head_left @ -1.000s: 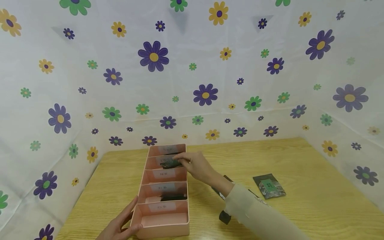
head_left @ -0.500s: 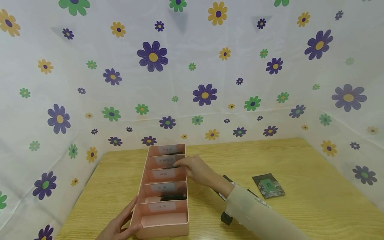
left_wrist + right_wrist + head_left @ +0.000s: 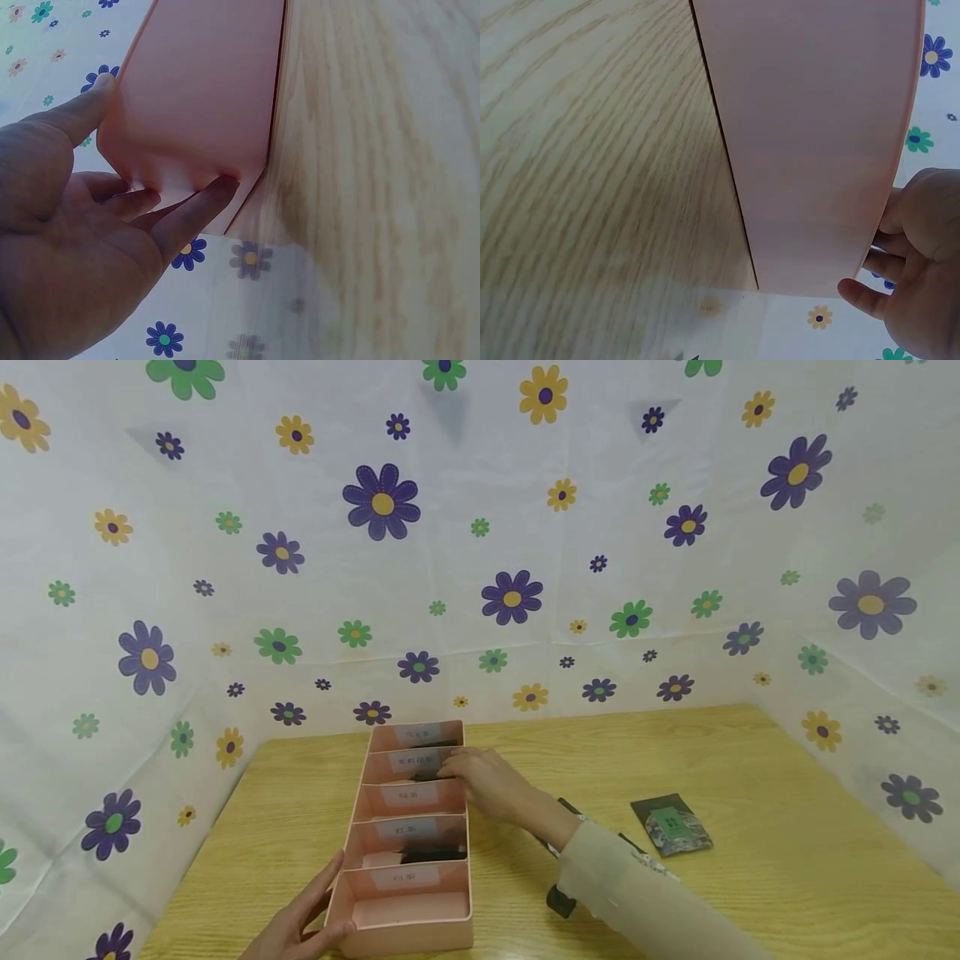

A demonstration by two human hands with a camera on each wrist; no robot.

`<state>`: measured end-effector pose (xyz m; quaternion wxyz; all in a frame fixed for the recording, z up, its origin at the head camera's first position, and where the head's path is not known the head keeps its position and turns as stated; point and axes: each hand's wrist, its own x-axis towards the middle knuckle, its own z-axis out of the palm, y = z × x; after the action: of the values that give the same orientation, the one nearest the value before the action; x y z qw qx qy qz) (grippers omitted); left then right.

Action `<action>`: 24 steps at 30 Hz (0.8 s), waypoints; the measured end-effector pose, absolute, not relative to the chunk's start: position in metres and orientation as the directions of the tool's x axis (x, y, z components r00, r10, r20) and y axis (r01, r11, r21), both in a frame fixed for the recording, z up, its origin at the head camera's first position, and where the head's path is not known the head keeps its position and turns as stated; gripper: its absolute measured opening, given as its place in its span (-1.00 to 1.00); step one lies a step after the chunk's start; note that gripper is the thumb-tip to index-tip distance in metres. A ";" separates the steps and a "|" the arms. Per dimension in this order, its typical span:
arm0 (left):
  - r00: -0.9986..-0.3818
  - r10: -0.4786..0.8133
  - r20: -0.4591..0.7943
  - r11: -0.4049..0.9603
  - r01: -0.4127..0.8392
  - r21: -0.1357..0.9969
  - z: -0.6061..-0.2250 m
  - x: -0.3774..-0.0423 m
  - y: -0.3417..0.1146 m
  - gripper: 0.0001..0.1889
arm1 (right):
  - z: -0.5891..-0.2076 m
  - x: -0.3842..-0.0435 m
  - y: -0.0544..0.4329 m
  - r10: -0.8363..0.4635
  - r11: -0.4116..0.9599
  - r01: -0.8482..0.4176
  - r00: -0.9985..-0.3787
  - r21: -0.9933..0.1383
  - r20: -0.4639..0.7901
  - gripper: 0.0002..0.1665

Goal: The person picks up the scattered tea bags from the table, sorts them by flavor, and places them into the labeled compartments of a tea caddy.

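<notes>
A pink box with several labelled compartments [image 3: 401, 935] stands on the table. My left hand [image 3: 300, 918] holds its near left corner; in the left wrist view the thumb rests at the rim and the fingertips press the wall. My right hand [image 3: 491, 785] reaches over the right rim at the second compartment from the back. A dark packet [image 3: 430, 775] lies in that compartment by the fingertips. In the right wrist view the thumb stands apart from the fingers, and the wall's rim partly hides the fingertips.
Another dark packet [image 3: 427, 854] lies in the second compartment from the front. On the table at right is a dark packet with a green label [image 3: 671, 824]. More packets and a small black object [image 3: 560, 902] are partly under the right forearm. A flowered sheet [image 3: 480, 552] surrounds the table.
My right hand has lowered the pinched packet into the second compartment from the back, and its fingers have come away from it. The left hand has stayed on the box.
</notes>
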<state>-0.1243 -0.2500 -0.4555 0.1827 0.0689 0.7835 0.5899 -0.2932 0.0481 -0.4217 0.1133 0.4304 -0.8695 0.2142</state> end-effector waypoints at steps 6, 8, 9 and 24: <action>-0.927 0.323 -0.193 0.293 -0.096 0.951 -0.456 -0.124 -0.250 -0.10 | -0.420 -0.294 0.050 -0.698 0.527 -0.767 -0.636 -0.366 0.328 -0.62; -0.928 0.318 -0.194 0.296 -0.097 0.950 -0.457 -0.124 -0.250 -0.09 | -0.420 -0.294 0.052 -0.689 0.512 -0.748 -0.651 -0.422 0.319 -0.63; -0.928 0.317 -0.195 0.297 -0.098 0.950 -0.457 -0.124 -0.250 -0.09 | -0.420 -0.294 0.054 -0.682 0.500 -0.739 -0.658 -0.452 0.319 -0.63; -0.922 0.336 -0.194 0.292 -0.094 0.952 -0.459 -0.125 -0.252 -0.09 | -0.418 -0.292 0.104 -0.612 0.387 -0.592 -0.739 -0.707 0.284 -0.62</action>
<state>-0.1247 -0.2516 -0.4585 0.1824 0.0772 0.7828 0.5899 -0.2924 0.1040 -0.4177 -0.0117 0.3613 -0.8326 0.4195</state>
